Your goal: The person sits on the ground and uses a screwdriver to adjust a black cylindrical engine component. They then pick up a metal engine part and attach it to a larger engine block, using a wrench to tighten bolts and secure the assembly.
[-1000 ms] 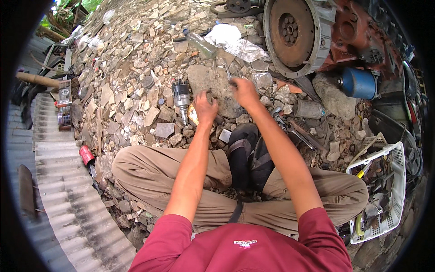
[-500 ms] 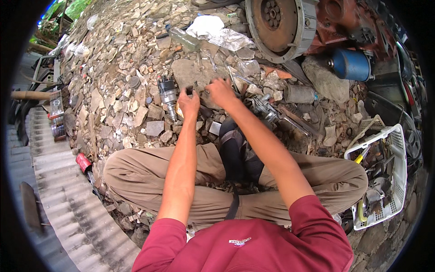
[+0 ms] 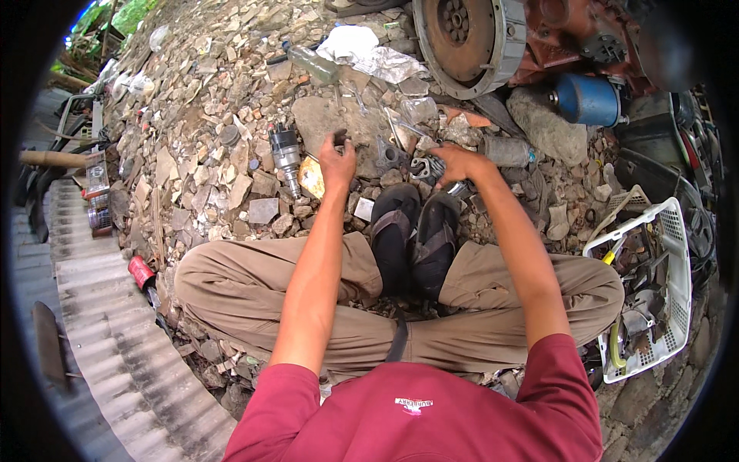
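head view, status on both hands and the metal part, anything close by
Left hand curled at the flat stone, hold unclear. Right hand at the metal part, contact partly hidden. Shoes close by, on the near side.

The head camera, the left one of a worn pair, is looking steeply down and forward from above the maroon shirt (image 3: 354, 431), showing the left hand (image 3: 337, 165) and right hand (image 3: 466, 163) near, above mid-view. Its fisheye lens is bending the corrugated sheet (image 3: 100, 300) along the left, while a dark round border is cutting off the corners.
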The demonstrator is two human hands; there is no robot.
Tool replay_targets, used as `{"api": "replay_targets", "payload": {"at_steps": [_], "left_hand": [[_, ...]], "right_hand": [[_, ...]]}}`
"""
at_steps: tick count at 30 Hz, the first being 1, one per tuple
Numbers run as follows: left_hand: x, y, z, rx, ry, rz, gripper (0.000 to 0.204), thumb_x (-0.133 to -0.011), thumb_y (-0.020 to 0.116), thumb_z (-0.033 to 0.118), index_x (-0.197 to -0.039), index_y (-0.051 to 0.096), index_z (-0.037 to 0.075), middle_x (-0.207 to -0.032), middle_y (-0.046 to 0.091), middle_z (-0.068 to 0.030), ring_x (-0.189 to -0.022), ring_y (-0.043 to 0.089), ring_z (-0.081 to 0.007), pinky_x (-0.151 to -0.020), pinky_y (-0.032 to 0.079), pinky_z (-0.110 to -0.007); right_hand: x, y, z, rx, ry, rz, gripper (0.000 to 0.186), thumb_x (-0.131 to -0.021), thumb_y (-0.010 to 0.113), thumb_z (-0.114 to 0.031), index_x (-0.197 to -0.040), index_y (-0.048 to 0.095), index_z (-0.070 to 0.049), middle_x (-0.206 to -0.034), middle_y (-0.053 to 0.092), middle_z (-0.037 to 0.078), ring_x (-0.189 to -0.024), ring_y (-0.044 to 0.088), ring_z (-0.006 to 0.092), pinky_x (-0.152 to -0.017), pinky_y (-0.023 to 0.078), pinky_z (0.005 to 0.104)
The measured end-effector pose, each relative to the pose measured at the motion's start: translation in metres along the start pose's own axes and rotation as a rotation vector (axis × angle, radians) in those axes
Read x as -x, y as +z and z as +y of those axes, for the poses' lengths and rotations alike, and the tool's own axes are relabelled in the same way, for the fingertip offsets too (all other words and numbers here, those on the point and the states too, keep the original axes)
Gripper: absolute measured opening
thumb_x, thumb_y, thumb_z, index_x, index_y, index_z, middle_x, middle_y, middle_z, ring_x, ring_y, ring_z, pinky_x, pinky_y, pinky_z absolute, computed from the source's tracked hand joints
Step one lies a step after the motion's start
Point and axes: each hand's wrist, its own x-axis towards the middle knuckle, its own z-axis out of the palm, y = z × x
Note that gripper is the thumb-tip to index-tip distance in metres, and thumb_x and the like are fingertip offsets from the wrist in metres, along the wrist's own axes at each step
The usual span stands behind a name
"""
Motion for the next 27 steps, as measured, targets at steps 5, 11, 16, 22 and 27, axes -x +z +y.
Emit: {"api": "replay_targets", "payload": {"at_steps": [5,11,16,22,27], "left_hand": [[0.002,-0.001,0.013,0.073,-0.004,-0.255,0.026,-0.088,0.067,0.010,-0.111,0.068,-0.001,-0.098,0.073,-0.0149,-0.090,0.069,-0.0217,-0.084,0.053,-0.034],[-0.001,0.002,0.055,0.088,0.001,-0.538,0.033,-0.091,0.070,0.022,-0.113,0.068,-0.002,-0.097,0.073,-0.0145,-0.090,0.069,-0.0209,-0.084,0.052,-0.034],[0.013,0.015,0.094,0.241,-0.037,-0.581,0.089,-0.079,0.083,0.042,-0.141,0.042,-0.006,-0.132,0.058,-0.0239,-0.123,0.056,-0.0307,-0.104,0.045,-0.043],[0.021,0.027,0.124,0.609,-0.113,-0.507,0.072,-0.085,0.079,0.037,-0.135,0.049,-0.005,-0.128,0.060,-0.0174,-0.115,0.057,-0.0246,-0.099,0.045,-0.038],[0.019,0.019,0.167,0.751,-0.056,-0.476,0.058,-0.094,0.069,0.040,-0.134,0.053,0.000,-0.127,0.060,-0.0118,-0.114,0.056,-0.0211,-0.099,0.043,-0.036]], "right_hand": [[-0.004,0.015,0.015,-0.028,-0.064,0.174,0.083,-0.063,0.088,-0.016,-0.138,0.053,-0.007,-0.127,0.058,0.024,-0.125,0.052,0.0399,-0.103,0.045,0.0449],[0.008,0.000,0.010,-0.038,-0.078,0.359,0.084,-0.061,0.088,-0.015,-0.137,0.054,-0.005,-0.127,0.058,0.024,-0.125,0.052,0.0389,-0.103,0.045,0.0444],[0.031,-0.031,-0.024,0.046,-0.086,0.524,0.078,-0.063,0.085,-0.016,-0.136,0.056,-0.011,-0.136,0.052,0.020,-0.132,0.046,0.0387,-0.106,0.044,0.0438],[0.072,-0.078,-0.057,0.062,-0.051,0.657,0.072,-0.065,0.084,-0.021,-0.131,0.059,-0.004,-0.129,0.057,0.023,-0.127,0.050,0.0390,-0.106,0.044,0.0435],[0.115,-0.124,-0.085,0.063,-0.091,0.678,0.074,-0.061,0.082,-0.022,-0.127,0.059,0.003,-0.119,0.060,0.026,-0.119,0.055,0.0416,-0.102,0.045,0.0423]]}}
